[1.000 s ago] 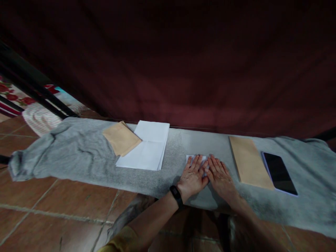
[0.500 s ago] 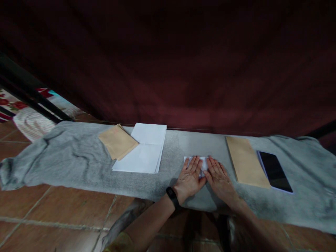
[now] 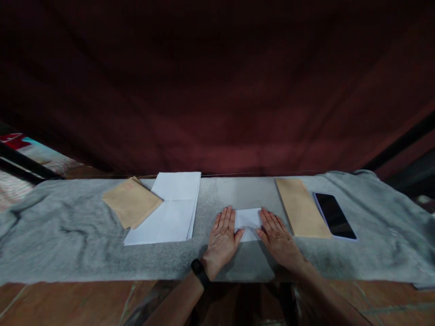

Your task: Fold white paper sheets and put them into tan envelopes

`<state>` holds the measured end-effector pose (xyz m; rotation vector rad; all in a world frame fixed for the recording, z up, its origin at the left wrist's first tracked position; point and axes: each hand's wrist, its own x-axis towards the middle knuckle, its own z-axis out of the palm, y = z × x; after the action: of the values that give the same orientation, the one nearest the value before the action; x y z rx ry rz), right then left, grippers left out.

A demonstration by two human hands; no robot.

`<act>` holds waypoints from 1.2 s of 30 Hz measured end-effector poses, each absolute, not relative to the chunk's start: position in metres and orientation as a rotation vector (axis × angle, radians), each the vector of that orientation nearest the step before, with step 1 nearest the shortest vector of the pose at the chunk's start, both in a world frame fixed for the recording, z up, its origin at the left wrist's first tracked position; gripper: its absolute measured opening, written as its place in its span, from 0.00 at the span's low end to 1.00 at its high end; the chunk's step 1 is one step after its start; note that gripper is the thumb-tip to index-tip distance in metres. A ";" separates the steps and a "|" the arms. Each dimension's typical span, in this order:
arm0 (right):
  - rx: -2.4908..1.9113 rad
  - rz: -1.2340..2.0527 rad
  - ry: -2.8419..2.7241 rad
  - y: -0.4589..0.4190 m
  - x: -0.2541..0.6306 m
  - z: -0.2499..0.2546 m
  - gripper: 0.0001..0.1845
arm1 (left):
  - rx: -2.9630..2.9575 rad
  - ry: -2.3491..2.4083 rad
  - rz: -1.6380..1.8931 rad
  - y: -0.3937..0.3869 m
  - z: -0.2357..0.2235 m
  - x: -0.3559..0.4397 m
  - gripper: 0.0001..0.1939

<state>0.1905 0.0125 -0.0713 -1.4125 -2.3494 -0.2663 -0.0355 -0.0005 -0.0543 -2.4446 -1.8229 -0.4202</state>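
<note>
A small folded white paper lies flat on the grey cloth, between my two hands. My left hand, below a black wristband, rests flat along the paper's left edge with fingers stretched out and the thumb angled toward the paper. Along the right edge lies my right hand, also flat, its thumb tip at the paper's lower right. Part of each side edge is hidden under the fingers.
Left of my hands, white sheets lie partly under brown envelopes. To the right are a stack of brown envelopes and a phone. A dark red curtain hangs behind the cloth-covered bench.
My hands have slid apart, the left one outward to the left, baring more of the white paper between them. The camera view has also shifted.
</note>
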 end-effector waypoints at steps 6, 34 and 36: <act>-1.420 -0.252 -2.350 0.012 0.196 -0.073 0.37 | -2.426 -1.840 -0.363 0.000 -0.053 -0.039 0.33; -1.252 -0.077 -2.480 -0.019 0.223 -0.063 0.34 | -2.411 -1.812 -0.341 0.001 -0.048 -0.040 0.38; -1.237 -0.065 -2.479 -0.023 0.223 -0.061 0.34 | -2.406 -1.804 -0.337 0.000 -0.047 -0.041 0.37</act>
<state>0.2229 -0.0232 -0.0606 -1.2372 -2.4793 -0.0650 -0.0406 0.0003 -0.0471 -2.4061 -1.8043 -0.3371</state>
